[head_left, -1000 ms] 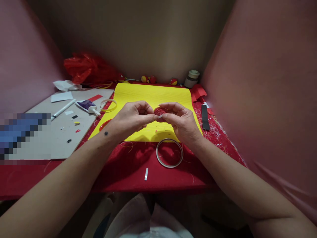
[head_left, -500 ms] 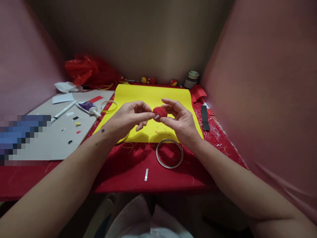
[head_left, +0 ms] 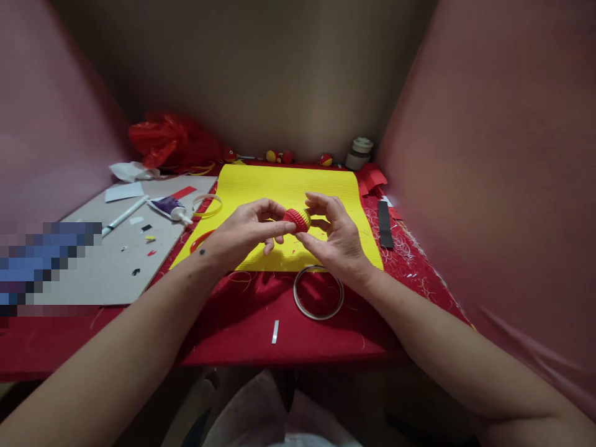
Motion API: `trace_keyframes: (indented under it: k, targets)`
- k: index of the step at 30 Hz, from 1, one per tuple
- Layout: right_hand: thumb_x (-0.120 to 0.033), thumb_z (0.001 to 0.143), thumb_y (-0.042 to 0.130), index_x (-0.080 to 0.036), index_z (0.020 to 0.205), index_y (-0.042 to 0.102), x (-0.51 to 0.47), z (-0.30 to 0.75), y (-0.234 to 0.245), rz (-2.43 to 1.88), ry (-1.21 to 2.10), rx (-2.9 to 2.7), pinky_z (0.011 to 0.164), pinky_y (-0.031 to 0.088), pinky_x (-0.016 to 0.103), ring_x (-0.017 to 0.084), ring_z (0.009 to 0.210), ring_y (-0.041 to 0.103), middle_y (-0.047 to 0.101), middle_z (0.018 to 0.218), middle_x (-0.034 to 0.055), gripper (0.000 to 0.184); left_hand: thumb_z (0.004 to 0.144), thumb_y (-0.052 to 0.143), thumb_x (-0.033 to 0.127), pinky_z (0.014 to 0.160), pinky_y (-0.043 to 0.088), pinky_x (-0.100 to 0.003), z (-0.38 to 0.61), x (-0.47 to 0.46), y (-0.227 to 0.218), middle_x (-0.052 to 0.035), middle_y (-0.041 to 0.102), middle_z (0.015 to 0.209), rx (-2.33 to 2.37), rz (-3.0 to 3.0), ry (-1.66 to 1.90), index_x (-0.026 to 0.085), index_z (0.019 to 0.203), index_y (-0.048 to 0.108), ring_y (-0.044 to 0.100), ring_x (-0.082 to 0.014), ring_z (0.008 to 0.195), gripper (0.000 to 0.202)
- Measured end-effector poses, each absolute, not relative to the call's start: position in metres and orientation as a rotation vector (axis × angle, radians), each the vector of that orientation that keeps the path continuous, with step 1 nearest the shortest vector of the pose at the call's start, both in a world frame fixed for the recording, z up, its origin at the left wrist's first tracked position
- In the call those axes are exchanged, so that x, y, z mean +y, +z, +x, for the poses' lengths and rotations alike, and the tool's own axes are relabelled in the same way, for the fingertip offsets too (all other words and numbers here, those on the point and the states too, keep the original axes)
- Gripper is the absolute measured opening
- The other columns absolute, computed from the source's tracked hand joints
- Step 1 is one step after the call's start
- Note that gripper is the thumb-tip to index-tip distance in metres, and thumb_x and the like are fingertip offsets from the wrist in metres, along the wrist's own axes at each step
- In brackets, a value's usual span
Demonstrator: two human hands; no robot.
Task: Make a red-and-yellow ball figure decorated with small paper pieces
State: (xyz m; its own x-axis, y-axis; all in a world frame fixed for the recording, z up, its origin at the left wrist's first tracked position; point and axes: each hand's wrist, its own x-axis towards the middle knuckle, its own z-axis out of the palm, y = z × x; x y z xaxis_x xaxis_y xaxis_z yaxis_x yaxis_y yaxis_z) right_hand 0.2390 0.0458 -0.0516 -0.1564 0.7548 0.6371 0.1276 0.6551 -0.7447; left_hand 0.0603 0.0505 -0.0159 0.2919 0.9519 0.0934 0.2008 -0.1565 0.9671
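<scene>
Above the yellow corrugated sheet (head_left: 284, 180) I hold a small ridged ball (head_left: 295, 221), red on its left side and yellow on its right. My left hand (head_left: 256, 226) pinches its red side between thumb and fingers. From the right, my right hand (head_left: 338, 233) has its thumb at the ball's lower edge, its other fingers curved around the far side. A red ring-shaped strip (head_left: 198, 239) shows partly from behind my left wrist. Below my right hand, a pale ring (head_left: 318, 316) lies across the sheet's near edge and the red cloth (head_left: 233, 338).
On the left, a grey board (head_left: 116, 273) carries a purple-and-white glue tube (head_left: 170, 210), a pen (head_left: 125, 214) and paper scraps. A yellow ring (head_left: 208, 214) lies beside it. Small red-and-yellow figures (head_left: 274, 156), a jar (head_left: 359, 154) and a red plastic bag (head_left: 172, 139) stand behind. A black strip (head_left: 385, 225) lies right.
The ball has been turned: its yellow side now shows on the right, and the small pale patch on its front is out of sight. The red ring has come into view by my left wrist.
</scene>
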Motion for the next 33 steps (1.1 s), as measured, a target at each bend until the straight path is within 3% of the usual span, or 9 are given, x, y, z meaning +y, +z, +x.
trace_keyframes:
  k: [3, 9, 18, 22, 27, 33]
  targets:
    - [-0.019, 0.073, 0.071, -0.030, 0.119, 0.053, 0.046, 0.240, -0.051, -0.724, 0.750, -1.603, 0.091, 0.053, 0.035, 0.020, 0.106, 0.056, 0.052, 0.113, 0.0037, 0.051, 0.071, 0.076, 0.032, 0.051, 0.045, -0.021, 0.059, 0.050, -0.015, -0.0024, 0.063, 0.084, 1.042, 1.540, 0.999, 0.014, 0.091, 0.062, 0.054, -0.0065, 0.053, 0.030]
    - [-0.024, 0.068, 0.077, -0.028, 0.113, 0.057, 0.046, 0.239, -0.050, -0.736, 0.943, -1.511, 0.088, 0.054, 0.035, 0.019, 0.102, 0.058, 0.056, 0.110, 0.0037, 0.049, 0.071, 0.074, 0.020, 0.047, 0.045, -0.020, 0.056, 0.052, -0.015, 0.0008, 0.060, 0.072, 0.949, 1.346, 0.991, 0.013, 0.088, 0.061, 0.055, -0.0068, 0.051, 0.022]
    - [-0.023, 0.069, 0.078, -0.026, 0.102, 0.068, 0.040, 0.240, -0.048, -0.782, 0.971, -1.521, 0.088, 0.053, 0.039, 0.019, 0.094, 0.063, 0.062, 0.108, 0.0034, 0.035, 0.077, 0.071, 0.026, 0.047, 0.044, -0.019, 0.060, 0.047, -0.019, 0.0007, 0.059, 0.066, 0.929, 1.385, 0.978, 0.013, 0.088, 0.060, 0.056, -0.0072, 0.053, 0.021]
    - [-0.025, 0.066, 0.080, -0.026, 0.100, 0.068, 0.043, 0.241, -0.047, -0.784, 1.218, -1.299, 0.083, 0.054, 0.040, 0.018, 0.083, 0.065, 0.068, 0.097, 0.0021, 0.035, 0.080, 0.069, 0.032, 0.046, 0.041, -0.020, 0.063, 0.047, -0.021, 0.0007, 0.059, 0.066, 1.004, 1.388, 1.001, 0.014, 0.090, 0.056, 0.053, -0.0063, 0.049, 0.024]
    - [-0.026, 0.069, 0.074, -0.025, 0.097, 0.066, 0.052, 0.245, -0.047, -0.725, 1.625, -0.923, 0.079, 0.055, 0.041, 0.020, 0.079, 0.067, 0.070, 0.092, 0.0020, 0.029, 0.085, 0.063, 0.020, 0.043, 0.037, -0.020, 0.063, 0.050, -0.026, 0.0023, 0.054, 0.062, 1.119, 1.350, 1.018, 0.014, 0.083, 0.053, 0.051, -0.0054, 0.046, 0.011]
    - [-0.028, 0.069, 0.071, -0.021, 0.089, 0.064, 0.058, 0.250, -0.048, -0.713, 1.789, -0.758, 0.090, 0.053, 0.045, 0.024, 0.085, 0.066, 0.069, 0.092, 0.0068, 0.022, 0.082, 0.061, 0.016, 0.042, 0.038, -0.020, 0.060, 0.056, -0.029, 0.0035, 0.053, 0.056, 1.159, 1.288, 1.055, 0.014, 0.080, 0.055, 0.050, -0.0073, 0.044, 0.006]
